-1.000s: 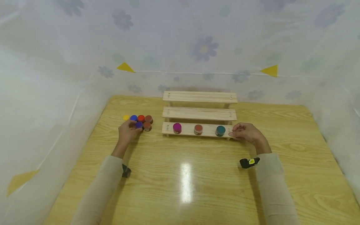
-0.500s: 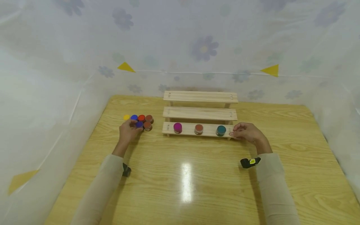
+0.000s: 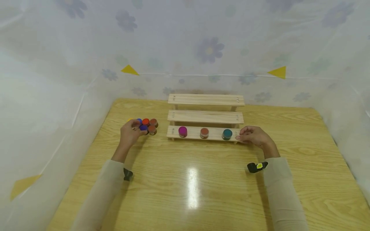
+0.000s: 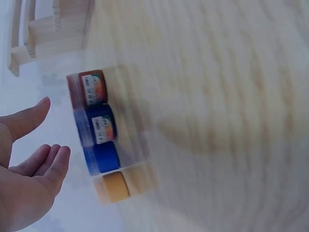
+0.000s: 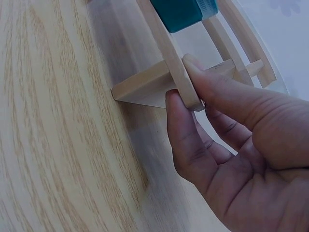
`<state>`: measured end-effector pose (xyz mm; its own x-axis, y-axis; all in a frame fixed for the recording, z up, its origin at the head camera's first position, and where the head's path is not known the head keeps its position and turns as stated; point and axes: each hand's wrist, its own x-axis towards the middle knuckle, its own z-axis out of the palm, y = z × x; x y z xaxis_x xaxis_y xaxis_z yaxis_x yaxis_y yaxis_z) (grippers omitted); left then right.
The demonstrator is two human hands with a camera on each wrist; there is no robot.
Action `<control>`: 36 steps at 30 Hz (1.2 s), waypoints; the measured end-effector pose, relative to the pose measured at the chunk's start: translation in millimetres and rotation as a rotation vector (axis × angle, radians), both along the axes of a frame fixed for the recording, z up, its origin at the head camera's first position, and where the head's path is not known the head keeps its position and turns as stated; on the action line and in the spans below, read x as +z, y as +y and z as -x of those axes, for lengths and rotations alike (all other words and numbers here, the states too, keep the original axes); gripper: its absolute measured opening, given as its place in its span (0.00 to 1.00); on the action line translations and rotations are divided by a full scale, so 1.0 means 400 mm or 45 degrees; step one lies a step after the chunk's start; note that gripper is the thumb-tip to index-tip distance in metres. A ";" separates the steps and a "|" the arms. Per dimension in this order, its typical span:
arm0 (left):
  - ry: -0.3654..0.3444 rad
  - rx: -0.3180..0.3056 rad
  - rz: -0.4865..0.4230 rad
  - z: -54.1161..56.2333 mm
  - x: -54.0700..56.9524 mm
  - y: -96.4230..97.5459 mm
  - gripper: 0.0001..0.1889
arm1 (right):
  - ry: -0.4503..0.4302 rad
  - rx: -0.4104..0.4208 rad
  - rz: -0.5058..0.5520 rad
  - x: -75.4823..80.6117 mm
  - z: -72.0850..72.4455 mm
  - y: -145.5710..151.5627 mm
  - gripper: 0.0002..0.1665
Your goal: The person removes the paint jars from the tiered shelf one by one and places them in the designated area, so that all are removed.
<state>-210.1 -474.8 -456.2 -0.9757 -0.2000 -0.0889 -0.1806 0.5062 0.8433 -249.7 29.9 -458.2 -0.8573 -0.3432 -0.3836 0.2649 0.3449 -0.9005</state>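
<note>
The right hand [image 3: 255,136] has its fingers pinching the lowest shelf [image 3: 193,132], presumably steadying 3 jars [image 3: 204,132], while the left hand [image 3: 129,133], fingers parted and empty, hovers near the dark-blue jar [image 3: 144,128].

Three jars [image 3: 204,132] line the lowest shelf [image 3: 193,133] of a wooden rack [image 3: 206,116]

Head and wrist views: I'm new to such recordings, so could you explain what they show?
No machine here: a person works bare-handed. The head view looks forward and down; the other two come from the wrists. On the yellowish wood-grain table stand a pale wooden three-step rack and a cluster of small round coloured jars. Three more jars stand on the lowest step. The left hand, beside the cluster, holds nothing; the right hand pinches that step's end.
</note>
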 end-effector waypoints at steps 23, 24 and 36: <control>0.197 -0.344 -0.125 0.000 0.058 0.209 0.27 | 0.056 0.014 -0.014 -0.005 -0.006 0.000 0.12; 0.186 -0.361 -0.123 0.000 0.057 0.218 0.27 | 0.051 0.014 -0.008 -0.006 -0.004 0.000 0.12; 0.046 -0.443 -0.063 0.008 0.040 0.294 0.28 | 0.030 0.009 -0.012 -0.004 -0.004 0.005 0.10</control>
